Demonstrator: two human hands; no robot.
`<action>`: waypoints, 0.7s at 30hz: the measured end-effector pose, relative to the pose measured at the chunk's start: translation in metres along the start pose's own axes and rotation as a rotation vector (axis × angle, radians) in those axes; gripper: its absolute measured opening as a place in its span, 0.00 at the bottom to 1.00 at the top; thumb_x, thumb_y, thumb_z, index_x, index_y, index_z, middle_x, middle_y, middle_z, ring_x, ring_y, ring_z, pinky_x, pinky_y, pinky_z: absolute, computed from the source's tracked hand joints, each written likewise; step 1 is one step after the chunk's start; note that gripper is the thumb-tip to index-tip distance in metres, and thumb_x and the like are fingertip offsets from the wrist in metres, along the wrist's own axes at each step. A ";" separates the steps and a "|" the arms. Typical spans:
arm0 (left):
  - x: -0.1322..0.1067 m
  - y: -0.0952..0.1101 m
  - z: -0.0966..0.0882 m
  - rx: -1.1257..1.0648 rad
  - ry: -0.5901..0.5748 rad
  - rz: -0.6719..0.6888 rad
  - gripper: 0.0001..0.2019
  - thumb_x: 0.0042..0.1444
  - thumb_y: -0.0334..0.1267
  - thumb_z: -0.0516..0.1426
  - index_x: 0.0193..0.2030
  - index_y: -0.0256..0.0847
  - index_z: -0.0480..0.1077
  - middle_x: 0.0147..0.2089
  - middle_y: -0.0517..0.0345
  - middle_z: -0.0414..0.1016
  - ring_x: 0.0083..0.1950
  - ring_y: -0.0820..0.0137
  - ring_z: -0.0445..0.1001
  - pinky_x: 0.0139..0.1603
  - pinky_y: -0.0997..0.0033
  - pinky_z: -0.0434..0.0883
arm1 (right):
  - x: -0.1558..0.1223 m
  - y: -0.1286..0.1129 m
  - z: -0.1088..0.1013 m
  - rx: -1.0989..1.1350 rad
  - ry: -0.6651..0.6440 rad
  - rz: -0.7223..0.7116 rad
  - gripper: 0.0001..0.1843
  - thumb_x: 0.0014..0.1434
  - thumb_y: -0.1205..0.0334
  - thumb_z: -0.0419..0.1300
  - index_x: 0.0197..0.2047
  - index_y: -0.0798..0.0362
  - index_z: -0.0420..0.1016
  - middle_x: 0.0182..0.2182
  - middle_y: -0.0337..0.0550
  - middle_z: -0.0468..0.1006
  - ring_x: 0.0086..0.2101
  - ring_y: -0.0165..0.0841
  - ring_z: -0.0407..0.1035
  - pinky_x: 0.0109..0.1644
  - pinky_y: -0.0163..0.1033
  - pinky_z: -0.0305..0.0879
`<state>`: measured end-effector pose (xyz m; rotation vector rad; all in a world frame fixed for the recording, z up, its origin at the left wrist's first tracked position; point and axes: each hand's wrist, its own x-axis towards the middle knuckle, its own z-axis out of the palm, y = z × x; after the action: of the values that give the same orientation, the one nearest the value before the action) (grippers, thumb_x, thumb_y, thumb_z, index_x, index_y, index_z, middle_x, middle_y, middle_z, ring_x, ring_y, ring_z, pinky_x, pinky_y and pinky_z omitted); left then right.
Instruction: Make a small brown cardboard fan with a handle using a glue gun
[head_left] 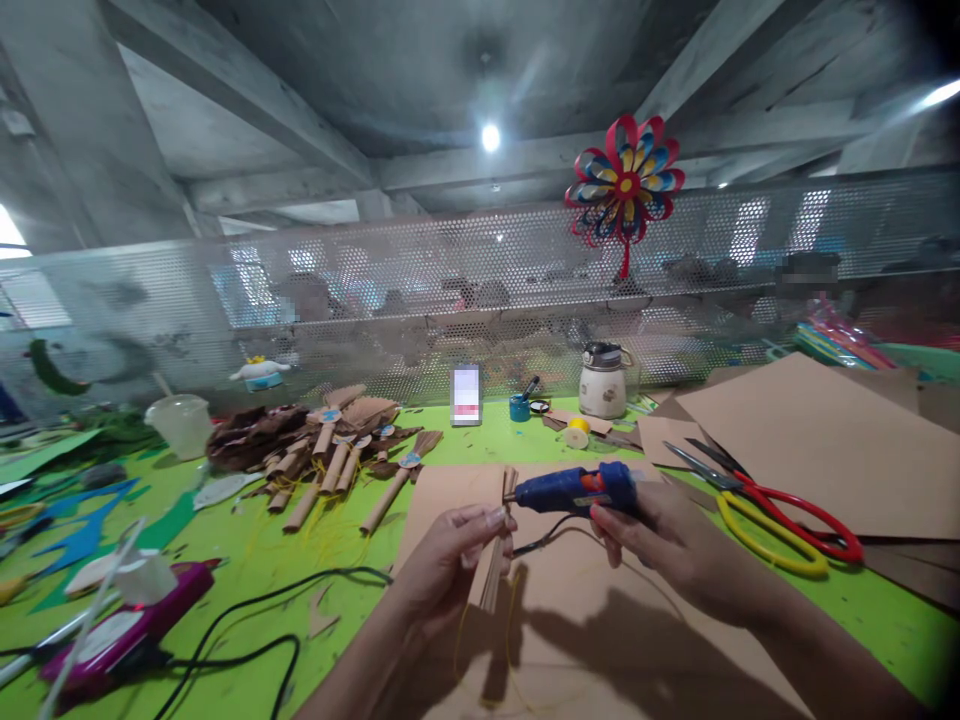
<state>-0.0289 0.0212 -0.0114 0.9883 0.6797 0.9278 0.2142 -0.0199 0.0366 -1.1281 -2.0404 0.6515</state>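
In my right hand (660, 530) is a blue glue gun (562, 490), held level with its nozzle pointing left. Pinched in my left hand (457, 550) is a folded strip of brown paper (491, 575), standing roughly upright with yellow thread hanging below it. The nozzle meets the upper part of the paper, or sits just in front of it; I cannot tell which. Under both hands lies a large sheet of brown paper (600, 630). To the left is a pile of small paper brooms (341, 465) with rolled handles and yellow threads.
Scissors with red and yellow handles (780, 515) lie at the right by stacked brown card (825, 440). A purple power strip (127, 635) and black cable (247, 600) are at the left. A phone (466, 395), a thread spool (577, 433) and a flask (602, 385) stand behind.
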 end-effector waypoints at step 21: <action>0.002 -0.001 0.000 0.019 -0.006 -0.005 0.12 0.50 0.40 0.63 0.33 0.29 0.75 0.25 0.54 0.71 0.23 0.77 0.69 0.26 0.80 0.63 | -0.002 0.003 -0.006 -0.011 0.007 -0.019 0.18 0.65 0.52 0.49 0.27 0.53 0.65 0.23 0.41 0.69 0.26 0.30 0.66 0.29 0.35 0.64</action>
<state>-0.0281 0.0225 -0.0127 1.0058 0.6863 0.9150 0.2214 -0.0198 0.0380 -1.1147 -2.0484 0.6274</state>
